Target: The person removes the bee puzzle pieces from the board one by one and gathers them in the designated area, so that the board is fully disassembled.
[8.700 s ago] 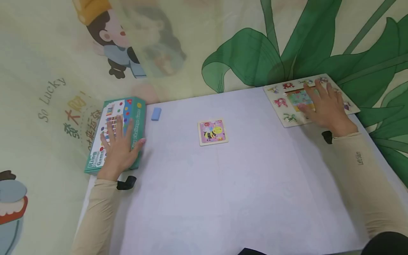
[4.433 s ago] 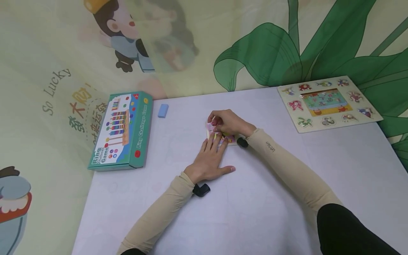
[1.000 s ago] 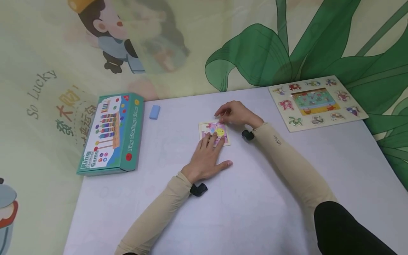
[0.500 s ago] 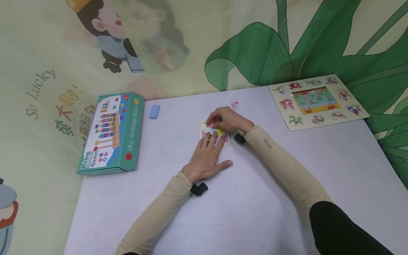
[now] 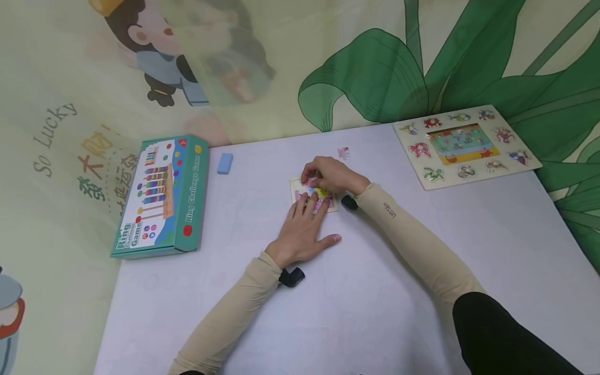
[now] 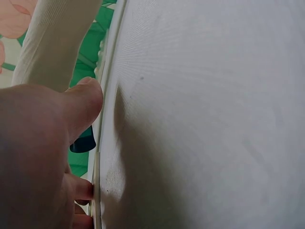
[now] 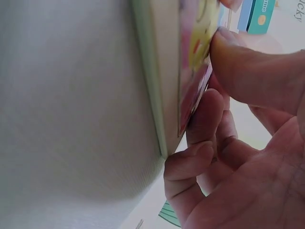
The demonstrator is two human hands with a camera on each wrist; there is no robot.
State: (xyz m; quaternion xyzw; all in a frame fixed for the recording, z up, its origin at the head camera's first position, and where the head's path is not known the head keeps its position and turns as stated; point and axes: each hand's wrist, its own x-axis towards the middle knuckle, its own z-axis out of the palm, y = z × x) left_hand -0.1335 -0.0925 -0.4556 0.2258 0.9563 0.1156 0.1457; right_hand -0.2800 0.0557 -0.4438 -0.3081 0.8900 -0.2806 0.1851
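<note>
A small square jigsaw puzzle with a pink and yellow bee picture lies mid-table in the head view. My left hand rests flat with its straight fingertips on the puzzle's near part, thumb spread to the side. Over the far edge, my right hand has curled fingers and pinches at a puzzle piece, mostly hidden under the fingers. In the right wrist view, the right thumb and fingers close in at the picture's edge, above the pale frame. A loose pink and white puzzle piece lies beyond the right hand.
A green ring game box lies at the left, with a blue block beside it. At the back right lies a board with sea animal pieces. A printed curtain hangs behind the table.
My right hand set down the loose piece behind the puzzle and came back to the puzzle's far edge. The left hand has stayed on the puzzle after moving from the box.
</note>
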